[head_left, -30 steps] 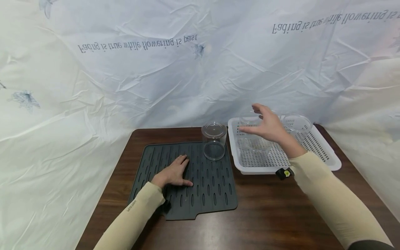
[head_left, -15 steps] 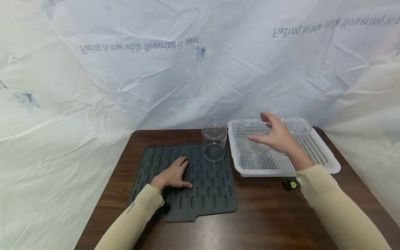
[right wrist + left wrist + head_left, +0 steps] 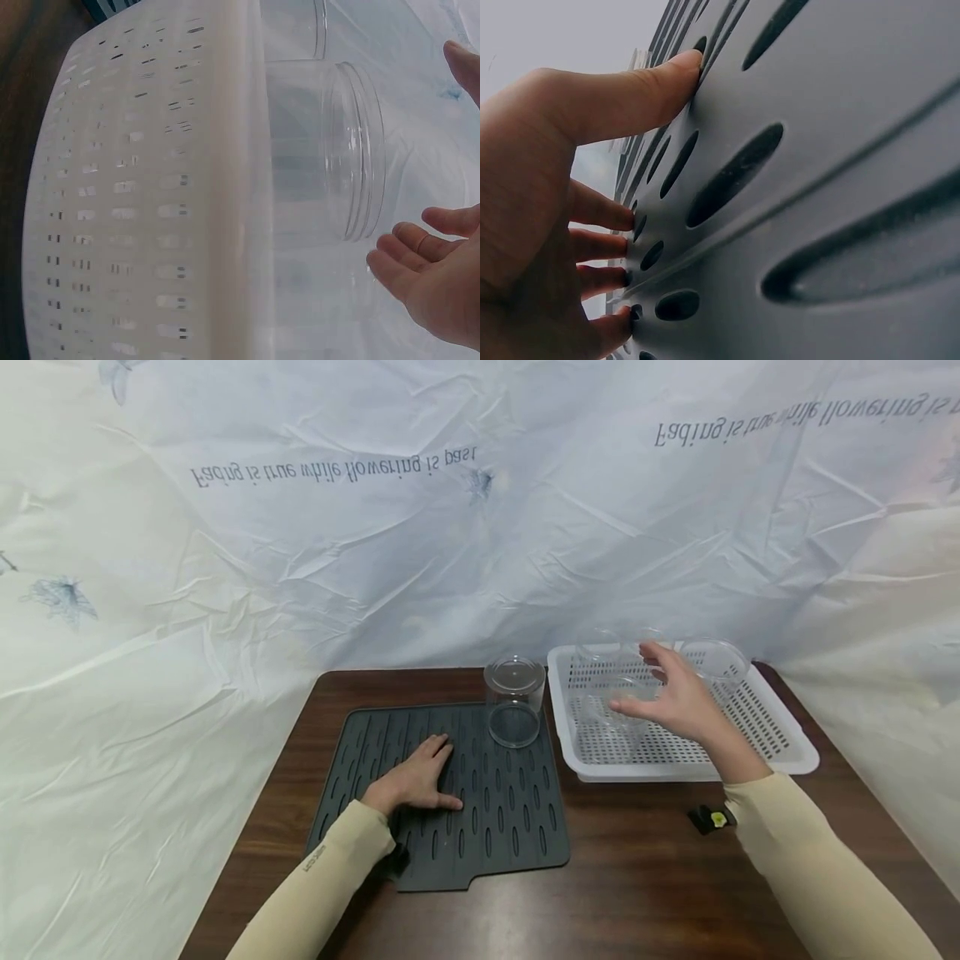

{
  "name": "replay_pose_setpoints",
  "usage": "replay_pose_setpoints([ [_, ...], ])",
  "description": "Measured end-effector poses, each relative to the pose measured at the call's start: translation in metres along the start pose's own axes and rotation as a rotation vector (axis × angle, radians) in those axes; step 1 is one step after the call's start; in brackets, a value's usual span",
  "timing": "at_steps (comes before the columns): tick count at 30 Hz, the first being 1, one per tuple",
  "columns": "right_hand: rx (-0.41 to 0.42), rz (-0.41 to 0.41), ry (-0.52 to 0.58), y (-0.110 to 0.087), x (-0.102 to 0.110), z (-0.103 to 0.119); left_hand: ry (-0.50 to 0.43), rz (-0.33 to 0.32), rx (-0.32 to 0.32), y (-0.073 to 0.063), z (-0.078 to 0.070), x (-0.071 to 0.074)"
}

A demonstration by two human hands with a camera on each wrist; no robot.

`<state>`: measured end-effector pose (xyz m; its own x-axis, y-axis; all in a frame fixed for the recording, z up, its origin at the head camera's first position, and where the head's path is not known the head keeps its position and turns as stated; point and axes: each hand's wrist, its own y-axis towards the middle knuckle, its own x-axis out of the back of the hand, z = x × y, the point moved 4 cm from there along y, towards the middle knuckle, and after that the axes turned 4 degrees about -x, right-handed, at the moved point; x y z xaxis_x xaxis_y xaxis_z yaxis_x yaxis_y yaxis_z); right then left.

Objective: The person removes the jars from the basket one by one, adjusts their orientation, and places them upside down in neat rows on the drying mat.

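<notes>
My left hand (image 3: pixel 416 781) rests with spread fingers on a dark grey ridged drying mat (image 3: pixel 502 835). In the left wrist view its thumb (image 3: pixel 660 86) and fingertips press against the slotted surface. A clear jar (image 3: pixel 514 703) stands at the mat's back right corner. Over the white perforated basket (image 3: pixel 675 771) hovers my right hand (image 3: pixel 678 697), thumb and fingers apart, holding nothing. Several clear jars stand in the basket. The right wrist view shows one jar (image 3: pixel 315 150) with a threaded rim rising above the basket wall, the right fingertips close beside that rim.
The brown wooden table (image 3: pixel 600 877) carries the mat at left and the basket at right. A white printed plastic sheet (image 3: pixel 450 568) hangs behind and at both sides. A dark strap with a yellow-green spot (image 3: pixel 712 819) sits under the right wrist.
My right hand has moved right and slightly toward me over the basket, its fingers staying apart. The left hand, the mat and the jar on it have not moved.
</notes>
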<state>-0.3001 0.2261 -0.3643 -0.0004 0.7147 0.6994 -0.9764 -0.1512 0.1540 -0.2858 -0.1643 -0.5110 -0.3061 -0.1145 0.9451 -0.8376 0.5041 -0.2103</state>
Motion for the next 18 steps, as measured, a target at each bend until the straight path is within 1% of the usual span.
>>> replay_pose_setpoints([
  [6, -0.008, 0.007, 0.016, -0.004, -0.003, -0.01, 0.004, 0.005, 0.007, 0.0, 0.002, 0.0],
  [12, -0.01, 0.01, -0.004, -0.009, -0.005, -0.018, -0.008, 0.006, 0.0, -0.001, 0.001, 0.002],
  [18, -0.016, 0.056, -0.004, -0.015, -0.009, -0.031, -0.01, 0.003, -0.008, -0.001, -0.001, 0.0],
])
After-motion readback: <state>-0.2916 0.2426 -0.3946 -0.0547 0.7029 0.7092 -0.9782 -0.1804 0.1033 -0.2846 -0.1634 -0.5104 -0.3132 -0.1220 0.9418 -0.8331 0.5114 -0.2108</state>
